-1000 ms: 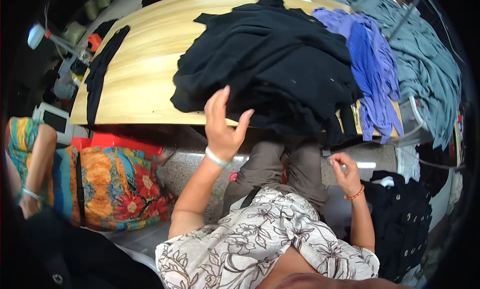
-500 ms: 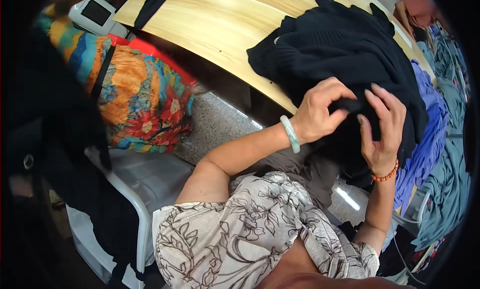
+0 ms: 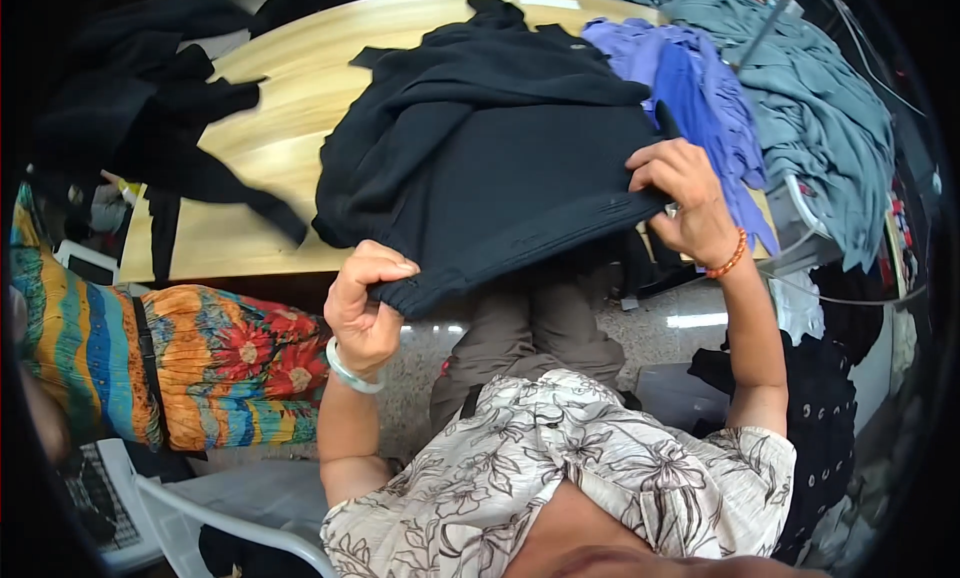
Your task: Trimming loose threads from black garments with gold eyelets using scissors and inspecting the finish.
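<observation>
A black knit garment (image 3: 530,163) lies partly on the wooden table, its near edge stretched out toward me between both hands. My left hand (image 3: 366,303), with a pale bangle at the wrist, pinches the left end of that edge. At the right end, my right hand (image 3: 690,203), wearing an orange bead bracelet, grips the edge between thumb and fingers. The held edge hangs above my lap, past the table's front. Farther back, the rest of the garment lies bunched in folds.
Purple garments (image 3: 690,108) and a heap of grey-green cloth (image 3: 800,108) lie at the right. On the left, a person in a colourful flowered dress (image 3: 230,363) sits close by, near black cloth (image 3: 160,108) over the wooden table (image 3: 290,108). A pale plastic chair (image 3: 230,523) stands lower left.
My hands have moved apart and now stretch the garment's edge between them; before, they were close together at it. The view has swung, bringing the table straight ahead.
</observation>
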Available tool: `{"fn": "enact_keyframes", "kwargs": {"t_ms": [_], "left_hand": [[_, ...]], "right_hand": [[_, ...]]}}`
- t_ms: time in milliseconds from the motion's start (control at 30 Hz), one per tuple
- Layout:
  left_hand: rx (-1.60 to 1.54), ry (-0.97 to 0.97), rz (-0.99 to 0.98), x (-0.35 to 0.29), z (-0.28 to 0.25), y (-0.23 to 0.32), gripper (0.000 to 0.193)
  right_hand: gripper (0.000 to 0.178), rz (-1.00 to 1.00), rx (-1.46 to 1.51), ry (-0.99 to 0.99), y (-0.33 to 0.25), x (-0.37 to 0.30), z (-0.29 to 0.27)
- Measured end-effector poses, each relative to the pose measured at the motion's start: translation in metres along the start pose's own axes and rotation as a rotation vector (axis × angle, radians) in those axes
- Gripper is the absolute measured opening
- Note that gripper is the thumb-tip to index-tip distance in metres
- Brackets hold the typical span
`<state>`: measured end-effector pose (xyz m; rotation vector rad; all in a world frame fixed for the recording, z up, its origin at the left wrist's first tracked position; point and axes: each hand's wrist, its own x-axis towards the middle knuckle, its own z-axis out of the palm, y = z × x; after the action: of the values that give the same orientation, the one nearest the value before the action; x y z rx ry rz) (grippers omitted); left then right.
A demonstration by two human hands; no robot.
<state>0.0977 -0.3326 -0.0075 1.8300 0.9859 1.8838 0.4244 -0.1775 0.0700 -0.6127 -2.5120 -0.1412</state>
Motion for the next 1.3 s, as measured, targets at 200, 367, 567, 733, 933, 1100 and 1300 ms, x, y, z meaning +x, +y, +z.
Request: {"fn": "enact_keyframes", "kwargs": {"t_ms": [200, 367, 567, 733, 933, 1100, 1300], "left_hand": [[-0.117, 0.059, 0.068, 0.022, 0.002, 0.030, 0.012], [-0.131, 0.140, 0.057, 0.008, -0.010, 0.050, 0.015], [0.083, 0.423, -0.364, 0.003, -0.033, 0.008, 0.006], [0.230, 0.229, -0.452, 0.011, -0.047, -0.016, 0.009], [0.381, 0.278, -0.267, 0.060, -0.055, -0.054, 0.017], [0.465, -0.152, -0.486, 0.092, -0.067, -0.094, 0.045], [-0.080, -0.221, -0.817, 0.116, -0.079, -0.101, 0.048]], "right_hand": [[0.020, 0.163, 0.318, 0.036, -0.017, -0.034, -0.040], [0.027, 0.077, 0.255, -0.087, -0.027, -0.040, -0.050], [0.017, 0.164, 0.159, -0.121, 0.017, -0.041, -0.015], [0.013, 0.172, 0.288, 0.142, 0.026, -0.025, -0.011], [0.025, 0.347, 0.308, 0.169, 0.038, 0.003, 0.019], [0.045, 0.328, 0.263, -0.148, 0.053, 0.029, 0.024], [0.029, 0.432, 0.352, -0.180, 0.057, 0.047, 0.014]]}}
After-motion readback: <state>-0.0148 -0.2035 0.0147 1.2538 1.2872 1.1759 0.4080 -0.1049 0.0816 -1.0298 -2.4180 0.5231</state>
